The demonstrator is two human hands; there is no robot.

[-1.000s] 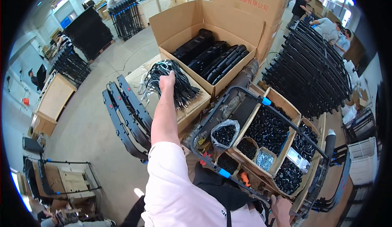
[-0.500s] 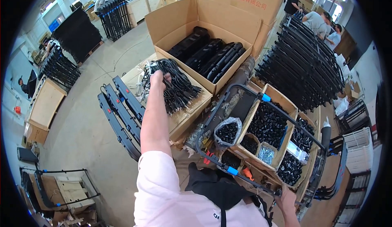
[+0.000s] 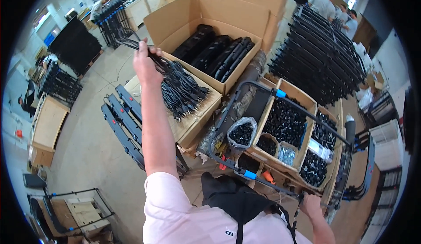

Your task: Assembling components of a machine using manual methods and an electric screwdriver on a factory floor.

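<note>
Left hand (image 3: 147, 65) clamps cables (image 3: 182, 88), 1 end up (lift apparently part-done, the rest on the carton (image 3: 199, 123)); right hand (image 3: 312, 205) grips the frame (image 3: 250, 175).

The left hand's grip (image 3: 148, 62) has risen from the cable pile (image 3: 183, 90) toward the carton's (image 3: 198, 122) far-left edge, pulling several black cables (image 3: 158, 62) upward.

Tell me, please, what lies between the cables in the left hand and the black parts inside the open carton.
In the head view, the carton's wall stands between the cables and the black parts.
</note>
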